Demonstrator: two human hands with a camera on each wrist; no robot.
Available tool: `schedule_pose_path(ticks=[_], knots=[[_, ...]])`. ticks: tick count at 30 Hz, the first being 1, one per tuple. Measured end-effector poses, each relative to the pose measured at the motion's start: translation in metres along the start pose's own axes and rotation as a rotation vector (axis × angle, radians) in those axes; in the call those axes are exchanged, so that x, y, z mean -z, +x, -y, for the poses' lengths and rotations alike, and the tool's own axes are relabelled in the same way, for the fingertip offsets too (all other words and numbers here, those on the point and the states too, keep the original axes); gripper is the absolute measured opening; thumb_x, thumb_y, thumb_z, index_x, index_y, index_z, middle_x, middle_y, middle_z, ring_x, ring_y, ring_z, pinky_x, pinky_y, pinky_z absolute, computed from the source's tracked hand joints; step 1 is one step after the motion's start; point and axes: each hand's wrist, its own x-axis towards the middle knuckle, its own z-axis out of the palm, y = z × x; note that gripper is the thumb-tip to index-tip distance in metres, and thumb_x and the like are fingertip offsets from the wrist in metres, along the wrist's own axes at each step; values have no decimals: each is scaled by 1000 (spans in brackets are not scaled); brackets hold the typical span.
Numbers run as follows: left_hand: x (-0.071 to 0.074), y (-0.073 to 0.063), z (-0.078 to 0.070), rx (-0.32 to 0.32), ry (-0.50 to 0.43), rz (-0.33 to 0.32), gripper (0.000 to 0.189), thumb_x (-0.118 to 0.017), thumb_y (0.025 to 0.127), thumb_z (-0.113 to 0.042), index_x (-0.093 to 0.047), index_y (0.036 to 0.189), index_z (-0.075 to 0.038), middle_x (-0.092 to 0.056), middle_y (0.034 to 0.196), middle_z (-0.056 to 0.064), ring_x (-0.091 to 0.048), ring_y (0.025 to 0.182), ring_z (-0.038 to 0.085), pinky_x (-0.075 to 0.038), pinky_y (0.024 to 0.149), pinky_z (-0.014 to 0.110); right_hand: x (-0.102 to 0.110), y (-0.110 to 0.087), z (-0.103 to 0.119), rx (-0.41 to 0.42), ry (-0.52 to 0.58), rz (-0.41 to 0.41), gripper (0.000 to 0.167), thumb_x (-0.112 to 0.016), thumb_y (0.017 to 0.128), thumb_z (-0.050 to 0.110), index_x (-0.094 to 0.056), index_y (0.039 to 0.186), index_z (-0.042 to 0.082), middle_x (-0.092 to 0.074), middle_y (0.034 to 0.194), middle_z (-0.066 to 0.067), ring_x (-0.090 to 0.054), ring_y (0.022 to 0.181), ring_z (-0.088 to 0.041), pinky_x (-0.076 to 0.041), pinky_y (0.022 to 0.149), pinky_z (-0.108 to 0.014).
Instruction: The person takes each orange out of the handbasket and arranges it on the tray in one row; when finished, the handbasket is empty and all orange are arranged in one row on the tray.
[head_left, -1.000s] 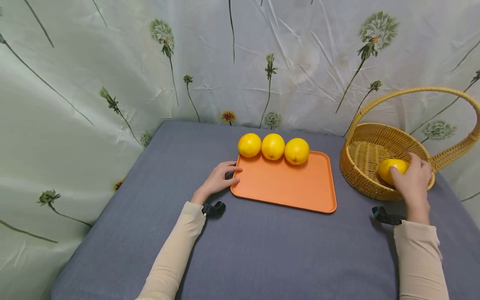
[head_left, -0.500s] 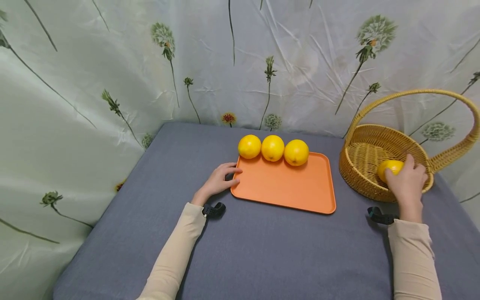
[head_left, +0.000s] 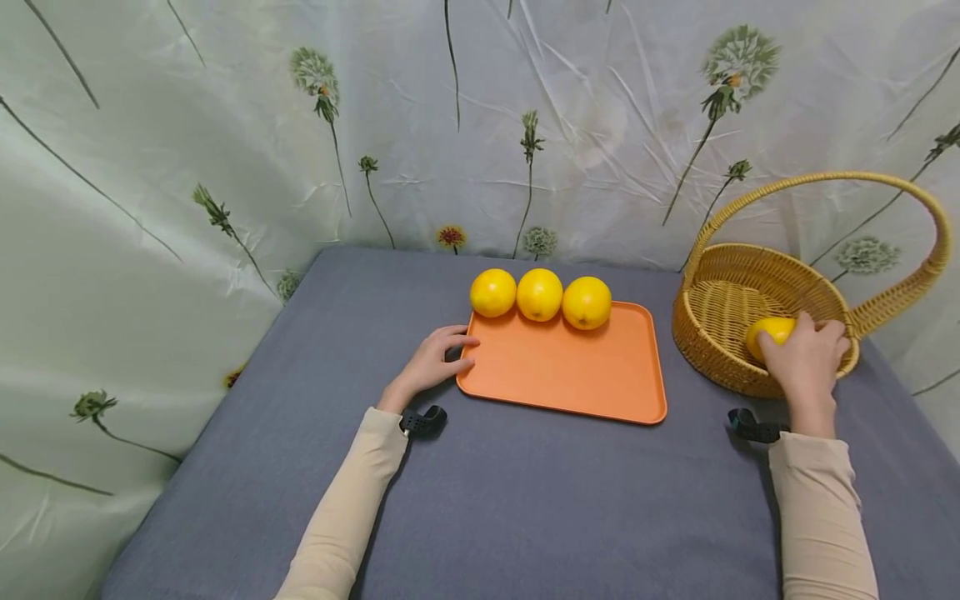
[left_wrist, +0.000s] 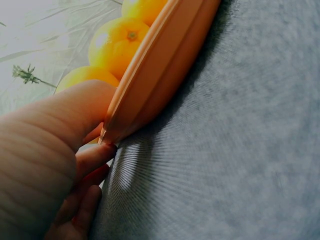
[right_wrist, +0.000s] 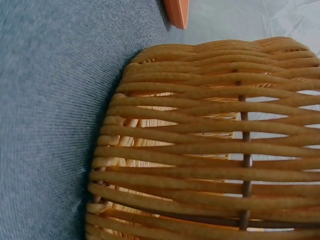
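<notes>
My left hand point(head_left: 432, 358) pinches the left rim of an orange rectangular tray point(head_left: 562, 375). In the left wrist view the thumb point(left_wrist: 95, 100) lies over the rim, with fingertips below it by the cloth. Along the tray's back edge three oranges sit in a row: left point(head_left: 493, 292), middle point(head_left: 540, 294) and right point(head_left: 587, 302). My right hand point(head_left: 806, 358) reaches over the front of a wicker basket point(head_left: 712, 350), its fingers round another orange point(head_left: 767, 335) inside. Basket weave fills the right wrist view and hides that hand and its orange.
The basket's tall arched handle point(head_left: 825, 179) rises over its opening. A grey-blue cloth point(head_left: 585, 508) covers the table. Behind it hangs a pale curtain point(head_left: 420, 108) printed with dandelions.
My right hand and the orange it holds have shifted slightly left inside the basket. The left hand stays at the tray rim, and the head view has moved a little.
</notes>
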Motion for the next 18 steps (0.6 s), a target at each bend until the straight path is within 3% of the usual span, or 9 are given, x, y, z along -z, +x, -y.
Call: schedule_pose_path(ticks=[7, 13, 18], knots=[[1, 0, 0, 0, -8, -3, 39, -65, 88, -24, -61, 125, -11, -46, 142, 17, -38, 134, 36, -30, 110, 55, 1, 0, 0, 37, 9, 16, 67, -46, 90, 30, -30, 134, -18, -18, 130, -44, -21, 110, -56, -29, 76, -60], [1, 1, -1, -1, -6, -1, 40, -65, 88, -25, -61, 125, -11, -46, 142, 17, -38, 134, 36, -30, 110, 56, 6, -1, -3, 104, -39, 109, 70, -53, 87, 34, -27, 134, -11, -25, 122, -46, -35, 88, -54, -35, 62, -52], [0, 0, -1, -2, -9, -3, 40, -65, 87, -24, -61, 124, -11, -47, 142, 17, -38, 134, 36, -30, 110, 55, 5, 0, -6, 166, -54, 115, 68, -58, 84, 32, -29, 132, -8, -30, 115, -45, -39, 86, -51, -36, 59, -47]])
